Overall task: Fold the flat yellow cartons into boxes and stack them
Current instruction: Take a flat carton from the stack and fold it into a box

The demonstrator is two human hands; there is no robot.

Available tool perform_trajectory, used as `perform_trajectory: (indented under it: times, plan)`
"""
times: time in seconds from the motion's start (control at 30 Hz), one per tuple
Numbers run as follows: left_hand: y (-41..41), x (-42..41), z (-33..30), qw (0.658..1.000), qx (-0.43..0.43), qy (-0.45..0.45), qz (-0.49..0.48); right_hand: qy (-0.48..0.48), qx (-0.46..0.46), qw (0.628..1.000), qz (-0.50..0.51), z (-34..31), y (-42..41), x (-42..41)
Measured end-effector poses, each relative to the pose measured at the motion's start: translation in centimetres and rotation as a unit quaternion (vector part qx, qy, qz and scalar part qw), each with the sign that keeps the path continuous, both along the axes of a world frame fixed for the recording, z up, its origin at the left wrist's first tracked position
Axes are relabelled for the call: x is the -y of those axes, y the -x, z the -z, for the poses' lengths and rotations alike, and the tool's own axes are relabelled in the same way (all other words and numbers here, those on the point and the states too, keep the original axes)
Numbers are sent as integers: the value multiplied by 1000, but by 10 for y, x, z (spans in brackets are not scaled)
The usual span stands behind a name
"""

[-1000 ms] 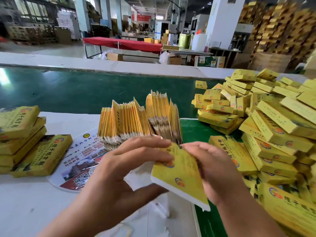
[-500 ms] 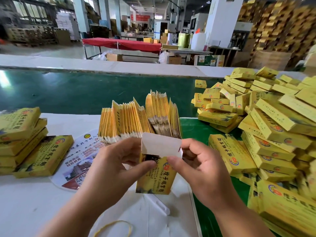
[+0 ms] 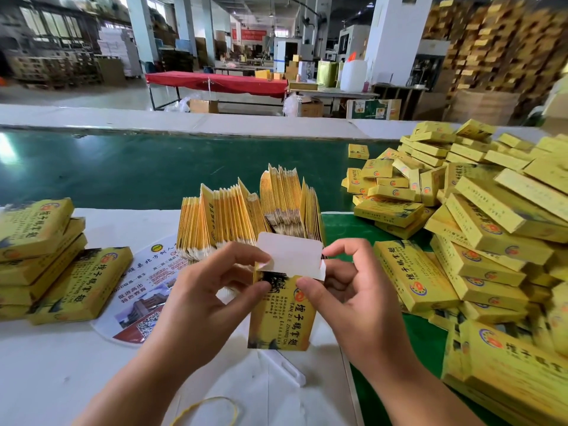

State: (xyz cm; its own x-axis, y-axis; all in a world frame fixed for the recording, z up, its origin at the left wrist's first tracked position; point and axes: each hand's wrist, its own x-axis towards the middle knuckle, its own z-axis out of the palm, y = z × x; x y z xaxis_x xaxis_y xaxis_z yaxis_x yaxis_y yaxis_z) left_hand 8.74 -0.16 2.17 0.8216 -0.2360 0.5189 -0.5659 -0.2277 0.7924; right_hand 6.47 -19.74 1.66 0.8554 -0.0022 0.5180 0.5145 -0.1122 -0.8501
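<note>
Yellow carton stands upright above the white worktop at 6 o'clock, white flap raised, both hands pinching its top corners, left hand at 9, right hand at 3.

Two bare forearms enter from the lower edge of the frame, with no sleeves showing. The left hand and right hand wear no gloves, rings or watch. The fingers have short, unpainted nails.
</note>
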Motion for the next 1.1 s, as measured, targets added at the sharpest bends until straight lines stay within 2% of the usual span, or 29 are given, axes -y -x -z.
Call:
perform_trajectory:
  times: [0.13, 0.37, 0.63, 0.77, 0.93, 1.0, 1.1]
  plan:
    - [3, 1, -2, 998, 24, -62, -3, 32, 30, 999, 18, 2, 1, -1]
    - [4, 0, -5, 999, 14, -48, -12, 164, 75, 982, 50, 0, 2, 4]
    - [5, 3, -5, 996, 57, -65, -10, 225, 95, 968, 54, -5, -3, 6]
    - [6, 7, 0, 997, 63, -36, -18, 176, 87, 979, 54, -4, -2, 7]
    - [4, 7, 7, 997, -13, 76, 30, 46, 9, 998, 33, 3, 0, 4]
    - [3, 5, 7, 997, -25, 70, 30, 19, -5, 1000, 18, 2, 0, 3]
    - [1, 3, 5, 999, -19, 37, 29, 27, -20, 999, -12, 0, -1, 5]
